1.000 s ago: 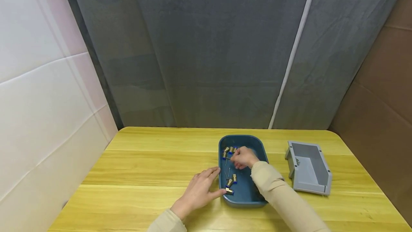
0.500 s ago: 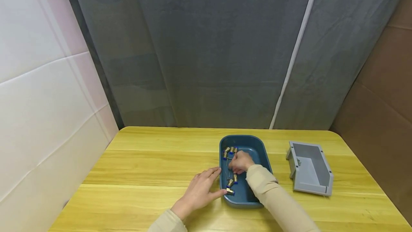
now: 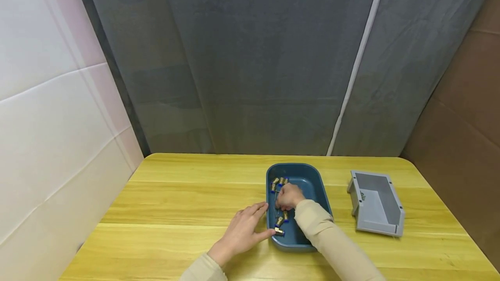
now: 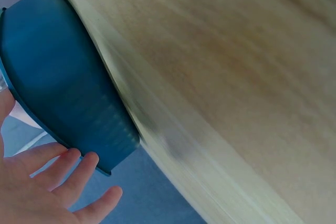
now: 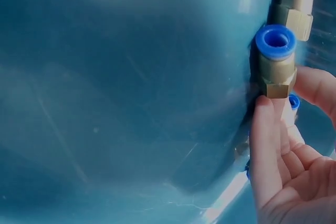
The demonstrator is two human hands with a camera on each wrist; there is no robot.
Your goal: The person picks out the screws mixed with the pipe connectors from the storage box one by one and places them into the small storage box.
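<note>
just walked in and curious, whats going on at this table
A person is picking through small brass fittings with blue ends lying in a blue tray on a wooden table. The left hand rests open against the tray's left side, steadying it. The right hand is inside the tray, fingers at a fitting. A grey bin stands to the right.

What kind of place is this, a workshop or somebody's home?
Probably a small sorting or recording booth, not a home. A wooden table is closed in by a grey curtain and a cardboard wall. On it a blue tray holds brass fittings, beside a grey parts bin.
</note>
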